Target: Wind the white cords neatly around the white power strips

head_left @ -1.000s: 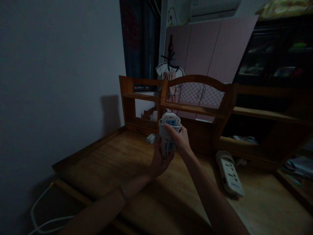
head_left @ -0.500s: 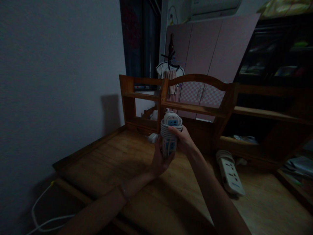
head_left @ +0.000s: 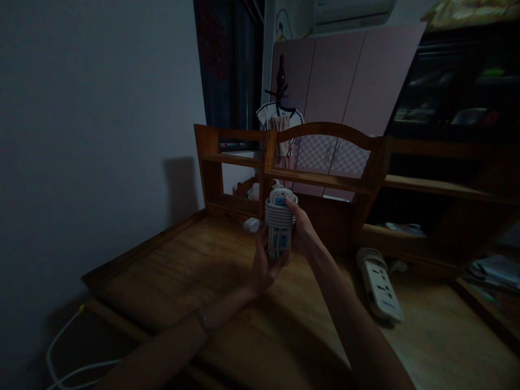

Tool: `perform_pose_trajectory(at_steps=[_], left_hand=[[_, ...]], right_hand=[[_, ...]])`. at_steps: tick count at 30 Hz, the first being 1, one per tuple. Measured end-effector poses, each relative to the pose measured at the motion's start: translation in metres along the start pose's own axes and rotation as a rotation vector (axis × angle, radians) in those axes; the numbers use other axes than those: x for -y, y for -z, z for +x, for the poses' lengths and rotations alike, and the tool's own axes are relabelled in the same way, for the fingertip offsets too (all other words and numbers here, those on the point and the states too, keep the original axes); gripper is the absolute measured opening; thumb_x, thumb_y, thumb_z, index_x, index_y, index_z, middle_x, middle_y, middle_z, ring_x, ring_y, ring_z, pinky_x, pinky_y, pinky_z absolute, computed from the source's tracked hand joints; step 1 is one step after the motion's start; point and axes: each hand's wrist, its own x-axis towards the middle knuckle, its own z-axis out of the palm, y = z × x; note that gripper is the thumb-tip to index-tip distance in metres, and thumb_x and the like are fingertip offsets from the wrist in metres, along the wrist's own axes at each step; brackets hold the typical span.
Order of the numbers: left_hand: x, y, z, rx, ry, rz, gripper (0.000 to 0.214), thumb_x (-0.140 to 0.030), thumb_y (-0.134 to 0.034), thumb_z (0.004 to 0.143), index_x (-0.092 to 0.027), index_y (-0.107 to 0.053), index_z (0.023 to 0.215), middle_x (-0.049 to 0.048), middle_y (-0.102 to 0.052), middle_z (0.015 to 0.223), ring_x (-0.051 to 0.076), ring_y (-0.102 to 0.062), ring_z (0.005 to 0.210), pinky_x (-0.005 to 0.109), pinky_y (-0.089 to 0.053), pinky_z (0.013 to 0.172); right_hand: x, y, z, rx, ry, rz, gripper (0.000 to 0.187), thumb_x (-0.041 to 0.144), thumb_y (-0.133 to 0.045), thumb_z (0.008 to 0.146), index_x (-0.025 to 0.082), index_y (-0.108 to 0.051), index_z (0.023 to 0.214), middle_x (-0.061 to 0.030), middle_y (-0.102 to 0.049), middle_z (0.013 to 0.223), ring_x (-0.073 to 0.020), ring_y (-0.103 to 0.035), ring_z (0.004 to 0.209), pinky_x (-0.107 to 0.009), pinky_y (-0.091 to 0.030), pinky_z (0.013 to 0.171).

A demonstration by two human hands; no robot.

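Note:
Above the wooden desk (head_left: 179, 276) I hold a white power strip (head_left: 279, 244) upright, its own cord (head_left: 280, 213) wound several times around its upper half. Blue patches show on its face. My left hand (head_left: 264, 271) grips the lower end from below, thumb and fingers on either side. Wrapped around the upper right side is my right hand (head_left: 303, 230), its thumb near the top of the coils. A white plug (head_left: 252, 225) sticks out to the left of the strip, just above my left fingers.
A second power strip (head_left: 382, 290), cord coiled at its far end, lies on the desk at the right. Along the back edge stands a wooden shelf unit (head_left: 320, 177). A white wall (head_left: 101, 135) borders the left side. A loose white cable (head_left: 52, 346) hangs at lower left.
My right thumb has moved from the front of the coils up toward the strip's top. The left hand keeps its grip. The view has shifted slightly.

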Motion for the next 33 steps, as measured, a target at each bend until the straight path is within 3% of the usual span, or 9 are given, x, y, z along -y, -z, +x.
perform_pose_trajectory(at_steps=[5,11,18,25,29,33], left_hand=[[0.003,-0.003,-0.001,-0.006,0.053,-0.055,0.088,-0.030,-0.067,0.082,-0.032,-0.008,0.146,0.0125,-0.031,0.149,0.029,-0.041,0.131,0.045,-0.042,0.104],[0.005,-0.004,-0.003,0.026,0.062,-0.048,0.087,-0.030,-0.066,0.082,-0.031,-0.008,0.147,0.0123,-0.029,0.150,0.029,-0.038,0.134,0.046,-0.037,0.108],[0.003,-0.005,0.000,0.057,0.046,-0.015,0.079,-0.032,-0.061,0.086,-0.029,-0.010,0.146,0.0123,-0.032,0.148,0.028,-0.042,0.131,0.044,-0.040,0.106],[0.004,-0.003,0.000,0.078,0.092,0.037,0.081,-0.033,-0.061,0.086,-0.029,-0.007,0.147,0.0125,-0.030,0.150,0.026,-0.040,0.133,0.041,-0.039,0.106],[0.006,-0.003,0.002,0.057,0.087,0.045,0.080,-0.032,-0.062,0.085,-0.029,-0.011,0.147,0.0122,-0.031,0.150,0.026,-0.039,0.134,0.042,-0.037,0.107],[0.009,0.000,0.005,0.048,0.098,0.036,0.079,-0.030,-0.061,0.086,-0.030,-0.011,0.148,0.0112,-0.029,0.151,0.025,-0.038,0.134,0.043,-0.035,0.109]], right_hand=[[-0.008,0.007,0.005,-0.032,0.034,-0.012,0.044,0.056,-0.065,0.074,0.016,-0.063,0.093,-0.0042,-0.068,0.084,-0.0181,-0.065,0.072,-0.028,-0.051,0.066],[-0.015,0.013,0.009,-0.198,0.069,-0.124,0.045,0.059,-0.063,0.072,0.016,-0.062,0.084,-0.0014,-0.064,0.072,-0.0144,-0.059,0.058,-0.024,-0.046,0.055],[-0.015,0.011,0.003,-0.314,0.182,-0.306,0.046,0.061,-0.056,0.078,0.015,-0.061,0.082,-0.0009,-0.060,0.069,-0.0130,-0.053,0.058,-0.022,-0.041,0.052],[-0.020,0.018,0.006,-0.392,0.184,-0.409,0.051,0.065,-0.050,0.079,0.014,-0.060,0.079,-0.0021,-0.060,0.069,-0.0154,-0.054,0.062,-0.023,-0.042,0.055],[-0.023,0.019,0.007,-0.430,0.200,-0.528,0.051,0.066,-0.048,0.081,0.016,-0.059,0.087,-0.0049,-0.065,0.081,-0.0191,-0.061,0.075,-0.025,-0.045,0.062],[-0.030,0.010,0.001,-0.379,0.205,-0.661,0.057,0.064,-0.062,0.073,0.019,-0.051,0.107,-0.0066,-0.066,0.095,-0.0212,-0.064,0.082,-0.027,-0.048,0.067]])
